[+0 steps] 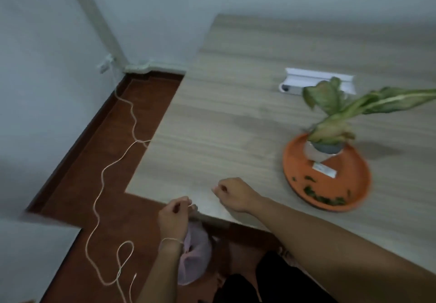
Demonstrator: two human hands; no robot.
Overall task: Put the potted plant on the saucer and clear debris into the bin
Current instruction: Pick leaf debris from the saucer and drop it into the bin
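Plant (330, 114) in its pot sits on the orange saucer (354, 184), far from the tabletop's (236, 90) near corner. Green debris (323, 196) lies on the saucer's near side, so clearing seems under way. Right hand (233, 194) rests loosely curled at the corner; left hand (174, 215) cups just off the edge, above a pink bin (198, 260). Whether either holds scraps is unclear. Next: gather the saucer's debris.

Orange saucer (354, 184), green-flecked debris (325, 199)

Matt wood-grain table (236, 104); smooth orange saucer (354, 184), perhaps plastic; glossy red-brown floor (132, 118).
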